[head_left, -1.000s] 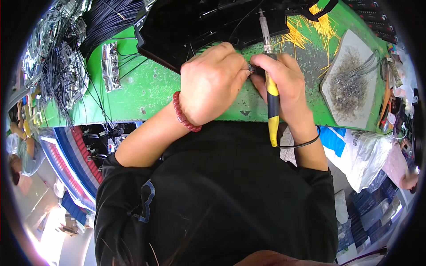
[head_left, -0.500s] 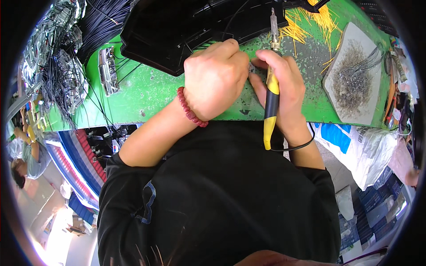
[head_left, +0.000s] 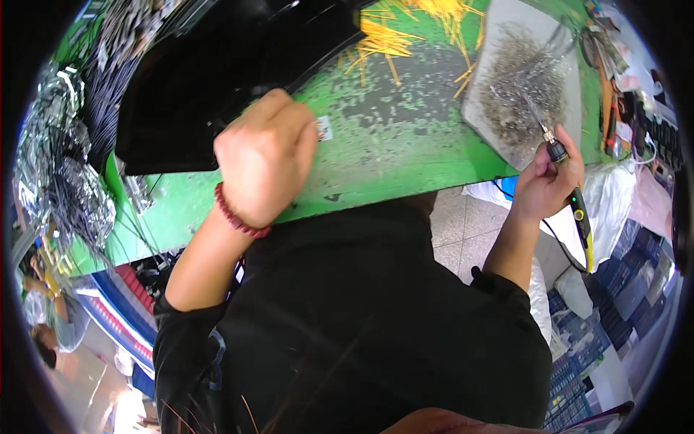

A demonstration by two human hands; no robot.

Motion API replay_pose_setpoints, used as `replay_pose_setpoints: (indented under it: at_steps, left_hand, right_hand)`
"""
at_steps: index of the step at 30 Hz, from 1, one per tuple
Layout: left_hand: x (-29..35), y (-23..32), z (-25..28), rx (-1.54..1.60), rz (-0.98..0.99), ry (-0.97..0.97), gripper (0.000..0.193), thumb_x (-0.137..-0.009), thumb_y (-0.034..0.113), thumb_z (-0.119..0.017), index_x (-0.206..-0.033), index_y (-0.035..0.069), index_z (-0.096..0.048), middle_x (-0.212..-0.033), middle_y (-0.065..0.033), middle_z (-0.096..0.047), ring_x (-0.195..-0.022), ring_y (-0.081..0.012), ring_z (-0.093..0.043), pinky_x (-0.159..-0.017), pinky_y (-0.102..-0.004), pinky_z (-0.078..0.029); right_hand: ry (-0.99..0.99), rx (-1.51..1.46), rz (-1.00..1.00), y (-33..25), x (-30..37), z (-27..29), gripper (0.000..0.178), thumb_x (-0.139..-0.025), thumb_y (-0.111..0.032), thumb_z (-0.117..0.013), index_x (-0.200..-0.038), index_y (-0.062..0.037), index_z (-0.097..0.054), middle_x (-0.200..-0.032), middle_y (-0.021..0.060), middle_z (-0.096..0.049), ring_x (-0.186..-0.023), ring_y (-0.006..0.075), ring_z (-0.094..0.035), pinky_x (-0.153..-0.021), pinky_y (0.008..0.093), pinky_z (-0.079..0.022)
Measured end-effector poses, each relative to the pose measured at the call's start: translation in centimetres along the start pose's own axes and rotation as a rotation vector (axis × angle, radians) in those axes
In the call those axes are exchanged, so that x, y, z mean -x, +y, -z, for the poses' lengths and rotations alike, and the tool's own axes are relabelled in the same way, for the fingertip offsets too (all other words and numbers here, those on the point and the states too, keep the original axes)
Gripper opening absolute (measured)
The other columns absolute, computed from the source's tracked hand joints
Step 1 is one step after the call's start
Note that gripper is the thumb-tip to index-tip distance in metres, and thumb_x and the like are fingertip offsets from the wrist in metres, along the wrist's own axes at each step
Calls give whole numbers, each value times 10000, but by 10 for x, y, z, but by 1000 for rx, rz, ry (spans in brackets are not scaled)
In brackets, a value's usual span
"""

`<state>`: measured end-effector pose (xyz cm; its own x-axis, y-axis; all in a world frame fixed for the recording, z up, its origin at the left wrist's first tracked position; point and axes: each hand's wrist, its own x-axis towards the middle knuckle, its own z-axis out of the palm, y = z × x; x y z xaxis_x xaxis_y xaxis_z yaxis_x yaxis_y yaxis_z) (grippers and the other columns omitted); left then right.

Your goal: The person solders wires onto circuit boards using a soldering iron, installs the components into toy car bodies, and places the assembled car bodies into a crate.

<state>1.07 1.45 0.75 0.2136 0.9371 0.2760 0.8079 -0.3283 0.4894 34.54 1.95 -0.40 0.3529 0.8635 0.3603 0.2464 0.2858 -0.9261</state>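
Observation:
My right hand (head_left: 551, 177) grips a yellow and black soldering iron (head_left: 580, 217). Its metal tip reaches over a pale grey slab (head_left: 478, 108) strewn with dark crumbs and thin wire bits. My left hand (head_left: 267, 155), with a red bead bracelet at the wrist, is closed above the green bench, beside the near edge of a large black plastic housing (head_left: 210, 87). Whatever its fingers hold is hidden beneath the hand. A small whitish piece (head_left: 324, 128) shows just right of its knuckles; I cannot tell whether the hand touches it.
Loose thin yellow sticks or wires (head_left: 387, 43) lie at the back of the green bench (head_left: 405, 159). Shiny silver parts with black wires (head_left: 61, 137) heap up at the left. White sacks (head_left: 614, 202) hang by the right edge, and another person sits far left.
My right hand has carried the soldering iron away from my left hand, rightward to the grey slab. My left hand stays closed by the housing. The whole view has shifted and turned.

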Motion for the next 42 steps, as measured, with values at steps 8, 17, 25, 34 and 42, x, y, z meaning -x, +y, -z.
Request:
replay_pose_setpoints:
  at_steps: [8, 17, 25, 34, 42]
  left_hand:
    - [-4, 5, -2, 14, 6, -8, 85, -712, 37, -703, -703, 69, -625, -707, -50, -577, -617, -231, -585, -534, -320, -465]
    - [-4, 7, -2, 25, 32, -15, 81, -713, 37, -709, -711, 62, -632, -715, -54, -587, -631, -236, -595, -547, -321, -476]
    - [-1, 2, -1, 34, 46, -10, 71, -708, 37, -696, -703, 69, -633, -715, -54, -583, -638, -243, -599, -549, -330, -478]
    - [4, -4, -4, 33, 4, 36, 58, -710, 51, -683, -710, 74, -629, -751, -50, -597, -667, -245, -613, -575, -335, -494]
    - [5, -8, -6, 45, -5, 28, 51, -726, 43, -663, -705, 59, -619, -718, -59, -573, -638, -251, -593, -551, -341, -473]
  right_hand:
    - [73, 37, -4, 16, 0, 11, 125, -752, 8, -513, -870, 29, -550, -709, 73, -532, -538, 108, -491, -518, 196, -390]
    - [55, 80, -43, 22, -3, 10, 106, -789, -10, -549, -886, 30, -567, -730, 50, -555, -541, 80, -495, -524, 178, -422]
    - [114, 78, 2, 26, -2, 4, 111, -772, 13, -545, -878, 34, -568, -724, 57, -554, -553, 89, -499, -537, 193, -421]
    - [-15, -126, 18, 7, 12, -8, 126, -777, -65, -580, -860, 15, -529, -749, 95, -538, -573, 118, -489, -540, 221, -403]
    - [-436, -284, -68, -17, 71, -94, 282, -812, -184, -727, -924, 0, -544, -791, 54, -544, -666, 86, -453, -593, 226, -354]
